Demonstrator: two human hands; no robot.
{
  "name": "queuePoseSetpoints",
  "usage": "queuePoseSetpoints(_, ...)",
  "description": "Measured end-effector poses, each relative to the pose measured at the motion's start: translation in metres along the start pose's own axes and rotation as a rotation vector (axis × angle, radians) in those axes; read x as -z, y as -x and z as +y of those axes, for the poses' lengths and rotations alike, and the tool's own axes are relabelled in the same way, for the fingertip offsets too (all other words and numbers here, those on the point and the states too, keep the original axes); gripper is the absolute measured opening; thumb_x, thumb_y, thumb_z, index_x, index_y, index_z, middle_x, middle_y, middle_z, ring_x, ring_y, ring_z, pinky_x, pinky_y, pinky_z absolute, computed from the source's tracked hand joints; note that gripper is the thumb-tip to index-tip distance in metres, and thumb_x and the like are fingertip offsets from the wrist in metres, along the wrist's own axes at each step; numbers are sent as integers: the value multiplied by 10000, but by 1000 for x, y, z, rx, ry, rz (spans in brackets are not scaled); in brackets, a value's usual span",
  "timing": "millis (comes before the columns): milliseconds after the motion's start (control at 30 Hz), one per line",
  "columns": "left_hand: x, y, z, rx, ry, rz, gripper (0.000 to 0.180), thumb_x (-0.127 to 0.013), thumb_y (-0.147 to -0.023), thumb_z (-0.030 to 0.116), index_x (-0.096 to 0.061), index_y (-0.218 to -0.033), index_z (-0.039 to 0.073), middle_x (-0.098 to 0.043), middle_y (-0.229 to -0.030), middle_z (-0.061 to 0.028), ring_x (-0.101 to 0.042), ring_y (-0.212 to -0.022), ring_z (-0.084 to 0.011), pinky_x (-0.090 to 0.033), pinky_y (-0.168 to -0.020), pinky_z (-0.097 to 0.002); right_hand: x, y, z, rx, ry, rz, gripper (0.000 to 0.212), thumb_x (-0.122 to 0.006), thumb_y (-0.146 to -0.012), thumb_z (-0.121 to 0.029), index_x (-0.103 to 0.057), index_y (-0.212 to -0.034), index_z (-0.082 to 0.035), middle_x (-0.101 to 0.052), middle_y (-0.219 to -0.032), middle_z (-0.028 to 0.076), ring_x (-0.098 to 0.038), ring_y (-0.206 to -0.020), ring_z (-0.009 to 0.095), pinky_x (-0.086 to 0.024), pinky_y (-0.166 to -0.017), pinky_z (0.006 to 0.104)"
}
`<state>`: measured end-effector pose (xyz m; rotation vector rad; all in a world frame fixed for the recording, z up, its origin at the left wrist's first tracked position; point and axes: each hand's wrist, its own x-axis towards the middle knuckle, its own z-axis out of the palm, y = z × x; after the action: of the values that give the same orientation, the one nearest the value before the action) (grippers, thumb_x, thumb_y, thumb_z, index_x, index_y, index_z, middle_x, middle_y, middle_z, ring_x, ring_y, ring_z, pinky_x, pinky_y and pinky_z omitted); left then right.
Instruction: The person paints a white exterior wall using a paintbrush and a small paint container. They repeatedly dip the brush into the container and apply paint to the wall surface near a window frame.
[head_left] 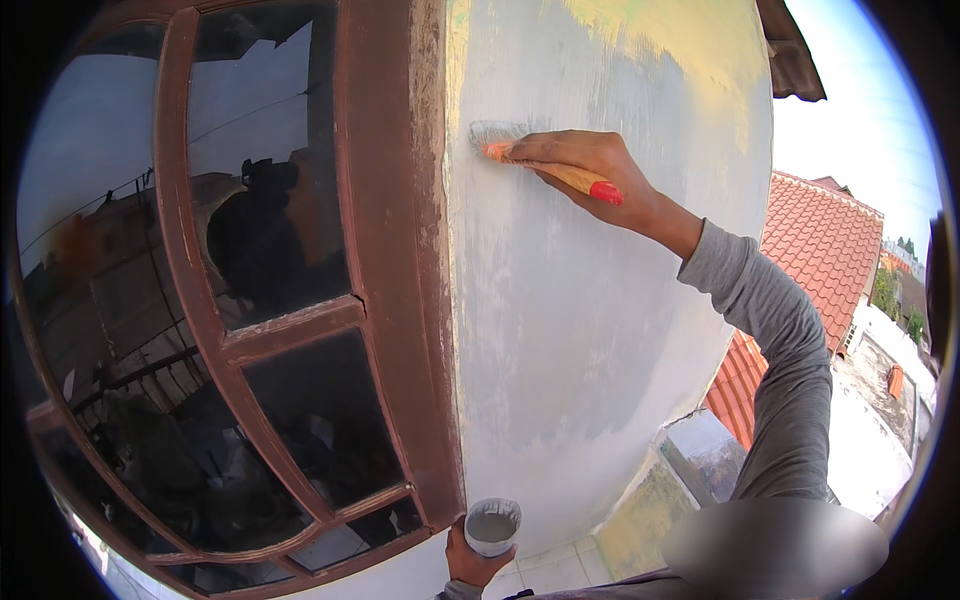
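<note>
My right hand [585, 160] is closed round the wooden handle of a paintbrush [570, 178], whose handle end is red. Its pale, paint-coated bristles press against the wall [580, 330] close to the brown window frame. Grey-white paint covers much of this wall, while yellow shows through near the top. Low down by the frame's bottom corner, my left hand [477, 562] grips a clear plastic cup [493, 528] from below and the side. Grey paint is visible inside the cup, and smears mark its rim.
A brown wooden window frame [390, 250] with dark reflecting panes [265, 180] fills the left side. Beyond the wall's right edge are red tiled roofs [820, 235] lower down. A low mossy ledge [650, 505] and pale floor tiles [555, 570] lie below.
</note>
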<state>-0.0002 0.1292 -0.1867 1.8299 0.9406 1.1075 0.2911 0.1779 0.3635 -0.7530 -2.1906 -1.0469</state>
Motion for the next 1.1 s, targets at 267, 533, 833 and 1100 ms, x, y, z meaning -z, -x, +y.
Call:
queuePoseSetpoints(267, -8, 5, -18, -77, -63, 8, 1087, -1024, -585, 429, -476, -1417, -5, -656, -1283, -231, -666, -1195, -431, -559, -1011, -528, -8, 42, -50, -335, -522, -273, 228, -739, -1002, -82, -791, -1225, -86, -790, -1251, 73, -756, -1140, 225, -611, -1008, 344)
queuePoseSetpoints(533, -32, 0, -23, -278, 10, 210, 679, -534, -1050, 657, -552, -1506, 155, -740, -1220, -81, -729, -1096, -263, -642, -824, -436, 15, -17, 20, -364, -216, -4, 271, -764, -997, -172, -784, -1258, -102, -774, -1272, 41, -727, -1164, 211, -614, -1041, 380)
queuePoseSetpoints(833, -19, -18, -11, -23, 124, 53, 1036, -1032, -579, 386, -495, -1385, 19, -694, -1215, -217, -720, -1113, -388, -592, -969, -506, 99, -172, 136, -60, -113, 302, 223, -756, -951, 9, -759, -1170, 50, -791, -1201, 127, -750, -1069, 197, -620, -936, 335)
queuePoseSetpoints(1100, 8, -31, -21, -90, -65, 98, 971, -1045, -575, 358, -505, -1296, -4, -719, -1175, -215, -754, -1051, -376, -621, -905, -472, 114, -246, 162, 189, 155, 602, 205, -762, -864, 3, -818, -1061, -9, -794, -1012, 162, -766, -909, 246, -602, -807, 372)
